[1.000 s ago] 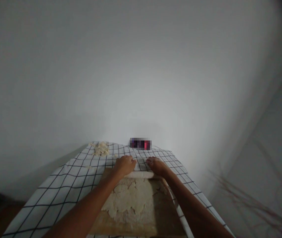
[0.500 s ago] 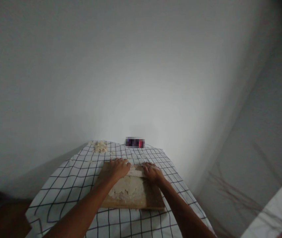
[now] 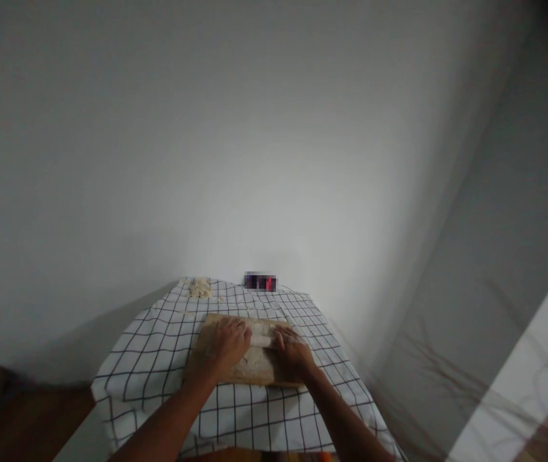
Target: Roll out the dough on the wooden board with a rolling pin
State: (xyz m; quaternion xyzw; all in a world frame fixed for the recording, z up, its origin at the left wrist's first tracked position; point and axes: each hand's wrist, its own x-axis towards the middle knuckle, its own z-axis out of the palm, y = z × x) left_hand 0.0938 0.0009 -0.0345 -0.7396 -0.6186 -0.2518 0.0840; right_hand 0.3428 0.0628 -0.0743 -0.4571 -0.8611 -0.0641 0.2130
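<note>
A wooden board [image 3: 197, 356] lies on a checked cloth, with pale, flattened dough [image 3: 255, 362] across its middle. Over the dough runs a whitish, floury rolling pin [image 3: 263, 339], of which only the middle stretch shows between my hands. My left hand [image 3: 231, 340] is on the pin's left end, fingers pointing away and thumb along its near side. On the right end rests my right hand [image 3: 293, 350], gripping it the same way. Both hands cover the ends of the pin.
A white cloth with dark grid lines [image 3: 144, 350] covers the table. A pile of pale dough pieces [image 3: 200, 289] sits at the far left, and a blurred dark and red item [image 3: 261, 282] at the far edge. Behind stands a plain wall [image 3: 255, 160].
Both hands and the rolling pin have come back from the board's far edge toward me. My view has shifted a little, so more of the table's near edge shows.
</note>
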